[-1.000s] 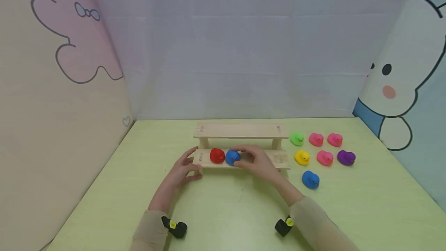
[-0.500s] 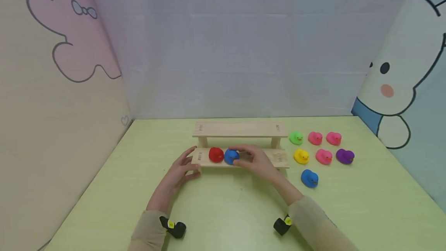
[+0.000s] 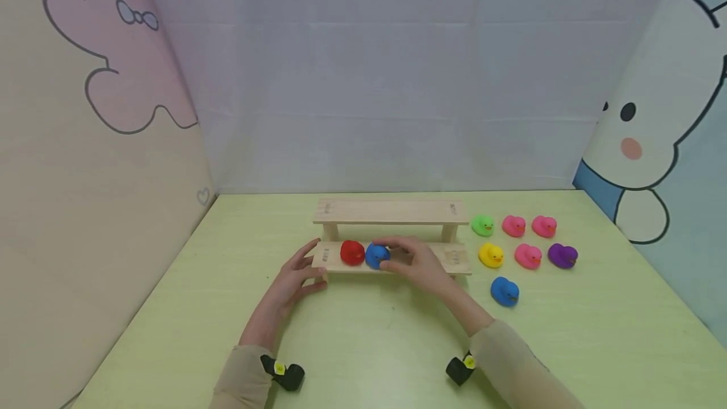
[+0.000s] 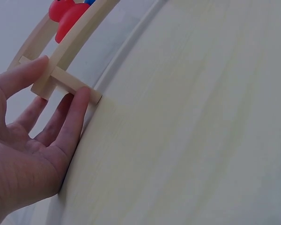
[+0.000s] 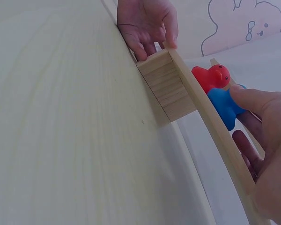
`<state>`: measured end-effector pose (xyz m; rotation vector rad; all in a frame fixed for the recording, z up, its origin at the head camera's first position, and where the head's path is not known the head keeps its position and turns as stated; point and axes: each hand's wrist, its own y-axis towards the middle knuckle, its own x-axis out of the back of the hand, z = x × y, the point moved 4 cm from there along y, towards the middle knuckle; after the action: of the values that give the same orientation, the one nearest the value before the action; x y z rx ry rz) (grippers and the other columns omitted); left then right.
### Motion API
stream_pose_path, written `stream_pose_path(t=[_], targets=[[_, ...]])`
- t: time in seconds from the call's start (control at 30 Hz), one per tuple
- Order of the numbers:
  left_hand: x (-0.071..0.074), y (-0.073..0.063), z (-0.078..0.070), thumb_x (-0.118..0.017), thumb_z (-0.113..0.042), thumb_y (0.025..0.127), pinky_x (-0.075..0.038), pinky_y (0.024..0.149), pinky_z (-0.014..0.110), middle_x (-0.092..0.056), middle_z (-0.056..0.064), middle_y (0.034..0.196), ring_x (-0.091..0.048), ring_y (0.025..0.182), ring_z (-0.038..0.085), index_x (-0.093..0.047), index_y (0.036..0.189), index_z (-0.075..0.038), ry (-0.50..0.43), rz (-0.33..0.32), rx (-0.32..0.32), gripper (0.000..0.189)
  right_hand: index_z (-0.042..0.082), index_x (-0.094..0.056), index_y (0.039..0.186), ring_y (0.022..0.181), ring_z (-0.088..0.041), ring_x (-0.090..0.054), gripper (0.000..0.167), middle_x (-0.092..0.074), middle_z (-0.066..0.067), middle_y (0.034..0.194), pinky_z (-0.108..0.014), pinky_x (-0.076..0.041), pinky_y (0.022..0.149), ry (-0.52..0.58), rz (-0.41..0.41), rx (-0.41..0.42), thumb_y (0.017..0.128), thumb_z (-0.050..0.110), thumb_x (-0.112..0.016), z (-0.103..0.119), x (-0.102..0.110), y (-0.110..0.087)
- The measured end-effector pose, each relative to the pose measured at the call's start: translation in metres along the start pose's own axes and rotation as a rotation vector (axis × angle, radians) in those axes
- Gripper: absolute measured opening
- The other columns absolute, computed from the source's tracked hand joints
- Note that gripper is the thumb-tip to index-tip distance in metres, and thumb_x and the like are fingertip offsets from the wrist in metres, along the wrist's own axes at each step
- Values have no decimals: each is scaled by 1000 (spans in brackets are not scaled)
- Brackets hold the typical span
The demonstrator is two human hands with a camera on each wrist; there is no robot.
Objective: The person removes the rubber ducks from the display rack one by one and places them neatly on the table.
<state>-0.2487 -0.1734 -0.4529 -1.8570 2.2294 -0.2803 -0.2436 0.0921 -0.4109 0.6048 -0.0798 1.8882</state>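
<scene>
A two-tier wooden shelf (image 3: pixel 392 212) stands on the table. On its lower board sit a red rubber duck (image 3: pixel 352 253) and, right beside it, a blue rubber duck (image 3: pixel 376 256). My right hand (image 3: pixel 419 264) holds the blue duck between thumb and fingers, as the right wrist view shows with the thumb (image 5: pixel 253 99) against its head. At the shelf's left end, my left hand (image 3: pixel 293 281) grips the lower tier. Its thumb (image 4: pixel 30 75) lies on the end of the board, and other fingers (image 4: pixel 74 117) touch the supporting leg (image 4: pixel 72 84).
Right of the shelf, several more ducks lie on the table: a green duck (image 3: pixel 483 225), pink ones such as this pink duck (image 3: pixel 528 256), a yellow duck (image 3: pixel 491 255), a purple duck (image 3: pixel 563 255) and another blue duck (image 3: pixel 505 291). A pale curtain (image 3: pixel 392 81) hangs behind the table.
</scene>
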Motion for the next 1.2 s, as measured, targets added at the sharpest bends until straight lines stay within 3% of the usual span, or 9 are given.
stream_pose_path(t=[0.13, 0.43, 0.53, 0.77, 1.2], targets=[[-2, -1, 0, -59, -9, 94, -56, 97, 38, -41, 16, 149, -55, 121, 25, -35, 153, -31, -5, -29, -2, 67, 20, -65, 128, 125, -22, -58, 39, -66, 1, 131, -47, -46, 109, 0, -5, 2, 90, 20, -72, -1, 0, 0], [-7, -6, -2, -57, -13, 95, -57, 93, 36, -46, 15, 140, -58, 108, 20, -36, 152, -32, 34, -110, -4, 64, 22, -66, 128, 122, -22, -59, 39, -66, 1, 130, -48, -47, 107, -7, -14, -19, 90, 23, -73, -1, 0, 0], [-7, -6, -2, -58, -16, 96, -57, 95, 37, -48, 15, 138, -59, 110, 22, -38, 152, -28, 40, -129, 10, 60, 23, -66, 127, 121, -21, -60, 38, -67, 2, 129, -47, -48, 105, -9, -21, -27, 90, 23, -73, -1, 1, 0], [-4, -6, -1, -61, -21, 97, -55, 99, 38, -55, 15, 130, -63, 111, 23, -44, 146, -18, 55, -142, 46, 53, 22, -66, 127, 117, -23, -63, 38, -67, -1, 129, -45, -51, 102, 37, -15, -47, 89, 23, -73, 0, 2, -1], [-3, -8, -2, -58, -22, 99, -59, 90, 33, -67, 10, 114, -65, 94, 14, -50, 140, -10, 27, -166, 36, 44, 21, -66, 127, 116, -21, -62, 38, -67, 0, 129, -42, -51, 104, 44, -1, -60, 90, 22, -73, 1, 3, -3]])
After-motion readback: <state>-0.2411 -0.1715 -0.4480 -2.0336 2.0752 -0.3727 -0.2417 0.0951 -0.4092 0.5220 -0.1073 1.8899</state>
